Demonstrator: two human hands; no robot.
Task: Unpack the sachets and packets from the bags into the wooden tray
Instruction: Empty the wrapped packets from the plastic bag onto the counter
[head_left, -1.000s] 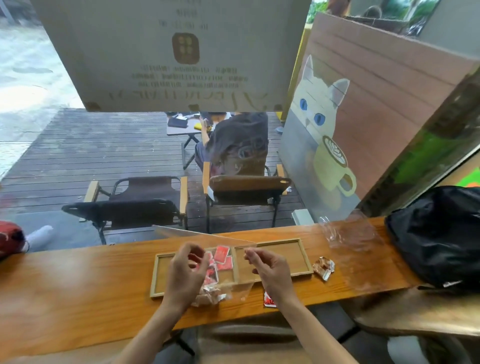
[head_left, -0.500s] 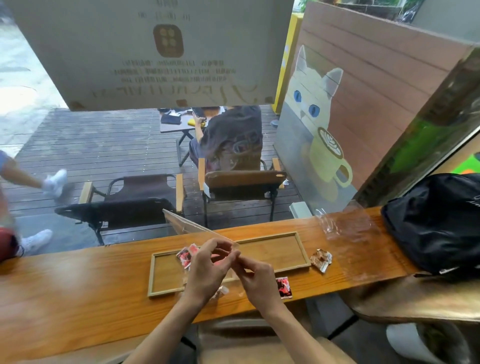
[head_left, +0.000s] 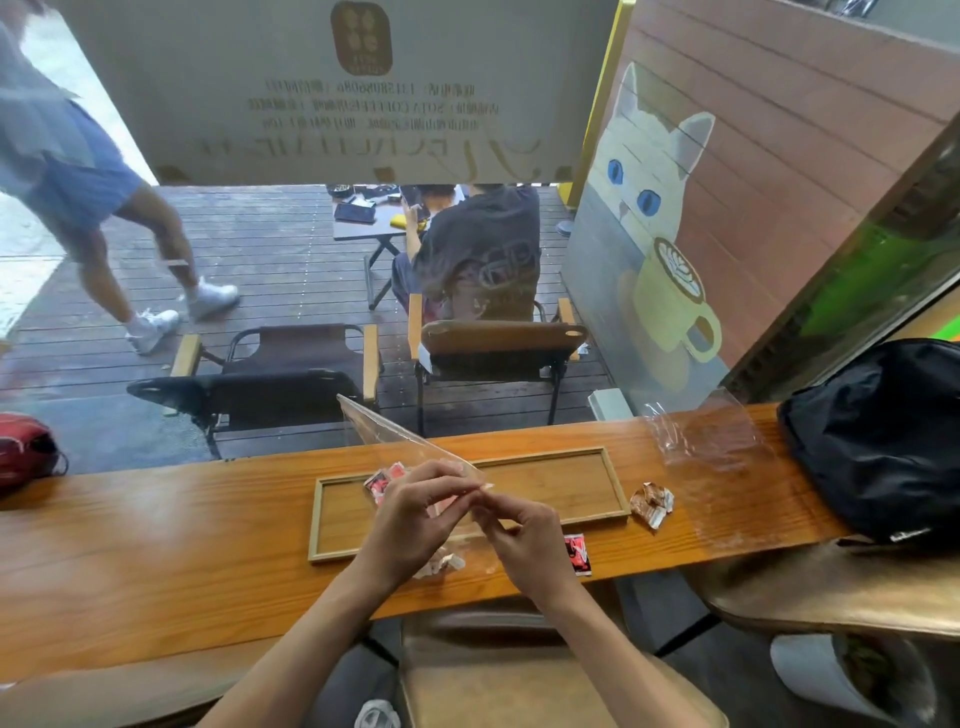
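Item: clear bag (head_left: 395, 434), pinched by your left hand (head_left: 415, 512) and right hand (head_left: 524, 540) above the wooden tray (head_left: 550, 486), red sachets (head_left: 382, 478) inside its left end; next, likely tip out the remainder.

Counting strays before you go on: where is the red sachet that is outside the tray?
In the head view, the red sachet lies on the counter, just right of the right hand, near the wooden tray.

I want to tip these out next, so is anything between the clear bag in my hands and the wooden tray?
Nothing visible blocks it. Both hands, left and right, pinch the clear bag right over the wooden tray. A few red sachets already lie in its left part.
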